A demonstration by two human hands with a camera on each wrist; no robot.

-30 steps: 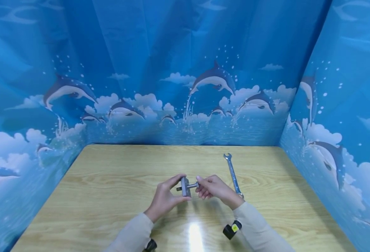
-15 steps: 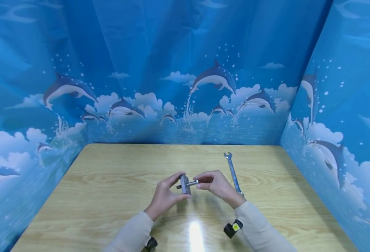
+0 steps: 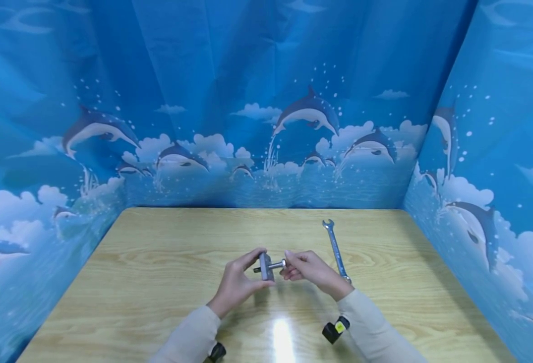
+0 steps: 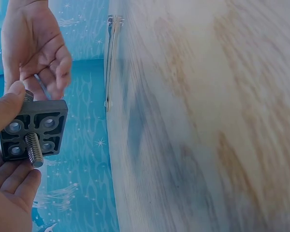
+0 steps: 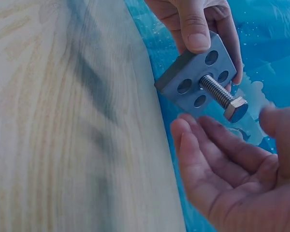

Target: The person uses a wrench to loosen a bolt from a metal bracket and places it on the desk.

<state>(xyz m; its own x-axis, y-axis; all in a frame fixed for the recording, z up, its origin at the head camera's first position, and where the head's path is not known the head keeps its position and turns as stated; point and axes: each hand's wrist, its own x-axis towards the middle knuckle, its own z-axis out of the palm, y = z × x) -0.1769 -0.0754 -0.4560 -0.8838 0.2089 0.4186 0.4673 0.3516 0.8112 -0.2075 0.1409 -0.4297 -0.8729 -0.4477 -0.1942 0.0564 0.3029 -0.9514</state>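
My left hand (image 3: 235,283) pinches a square grey metal mounting plate (image 5: 183,92) by its edges, thumb on one side and fingers on the other. Holes sit near the plate's corners, and its ribbed rear face shows in the left wrist view. Through its centre runs a hex bolt (image 5: 218,93), the threaded end (image 4: 34,151) sticking out behind and the head towards my right hand (image 3: 313,271). In the right wrist view the right thumb and loosely bent fingers surround the bolt head with a visible gap, not gripping it.
A combination wrench (image 3: 336,249) lies on the wooden table (image 3: 171,237) beyond my right hand. Blue dolphin-print curtains (image 3: 230,101) enclose the back and sides. Black wrist cameras (image 3: 334,330) are strapped at both sleeves.
The right hand's fingers moved off the bolt head, passed above it, then came back down around it. My left hand keeps holding the plate almost still.
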